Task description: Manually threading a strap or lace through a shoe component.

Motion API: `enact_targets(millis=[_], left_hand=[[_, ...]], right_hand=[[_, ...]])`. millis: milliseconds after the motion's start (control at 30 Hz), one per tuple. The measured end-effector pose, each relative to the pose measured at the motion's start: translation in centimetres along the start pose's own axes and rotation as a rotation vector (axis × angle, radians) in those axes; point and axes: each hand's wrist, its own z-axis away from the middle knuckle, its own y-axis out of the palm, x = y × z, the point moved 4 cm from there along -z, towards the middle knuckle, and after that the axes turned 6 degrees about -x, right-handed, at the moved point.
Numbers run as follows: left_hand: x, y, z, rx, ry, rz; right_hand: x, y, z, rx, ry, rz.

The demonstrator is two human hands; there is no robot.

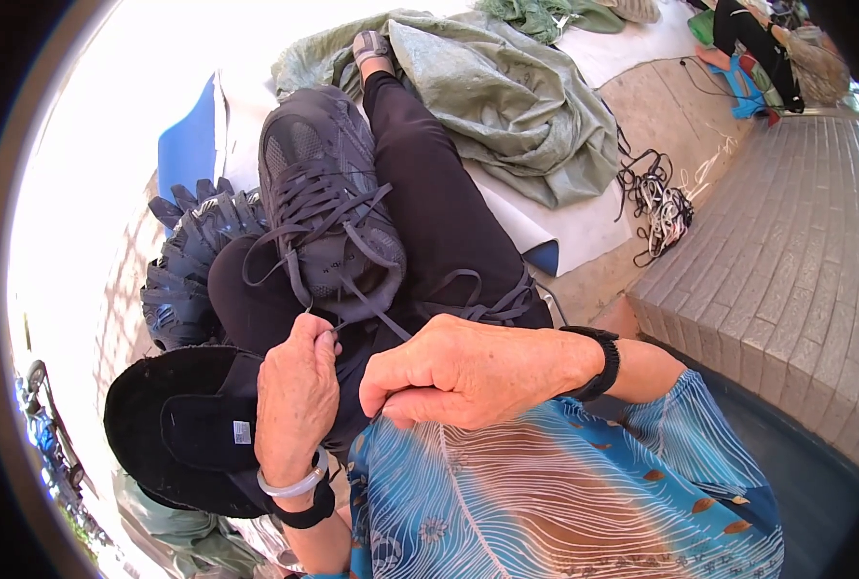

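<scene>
The left hand (297, 391) pinches a dark lace (367, 307) between fingers closed tight at the heel end of a dark grey sneaker (328, 207) that rests sole-down on the person's black-trousered thigh (444, 227). The right hand (468, 372) is curled into a loose fist just beside the left; its fingertips are tucked under, so whether it grips a lace end cannot be told. Loose lace loops trail from the shoe across the lap toward the right hand.

A second dark sneaker (193, 265) lies on its side against the left of the thigh, touching the first shoe, its treaded sole turned outward. Below it a black cap (174, 425) sits partly under the left wrist, which wears a pale bangle (294, 482) and a black band. The right wrist carries a black watch strap (603, 362). A blue patterned sleeve (564, 492) fills the lower part of the view and hides the lap beneath the hands.

Beyond the knee a crumpled green tarp (516, 106) lies over a white sheet (555, 227), with a tangle of cords (656, 207) near a brick step (796, 251). Another person (757, 39) sits well apart at the top right.
</scene>
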Motion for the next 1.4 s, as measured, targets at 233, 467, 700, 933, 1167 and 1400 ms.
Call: enact_targets(millis=[233,467,700,933,1167,1400], left_hand=[[-1.3,1.5,0.0,0.132,0.11,0.228],[-0.7,-0.3,0.0,0.079,-0.016,0.189],[0.1,-1.9,-0.2,-0.042,-0.025,0.257],[-1.2,0.3,-0.1,0.148,0.016,0.221],[-0.9,-0.3,-0.2,0.168,-0.052,0.559],[-1.3,0.0,0.4,0.191,-0.102,0.722]], right_hand=[[0.0,3.4,0.3,0.048,-0.133,-0.092],[-0.4,1.7,0.7,-0.041,-0.079,-0.095],[-0.6,1.5,0.6,0.007,-0.046,-0.02],[-0.1,3.6,-0.3,-0.011,-0.188,-0.114],[-0.7,-2.6,0.4,-0.433,-0.242,0.321],[-5.5,-2.7,-0.9,-0.364,-0.086,0.648]])
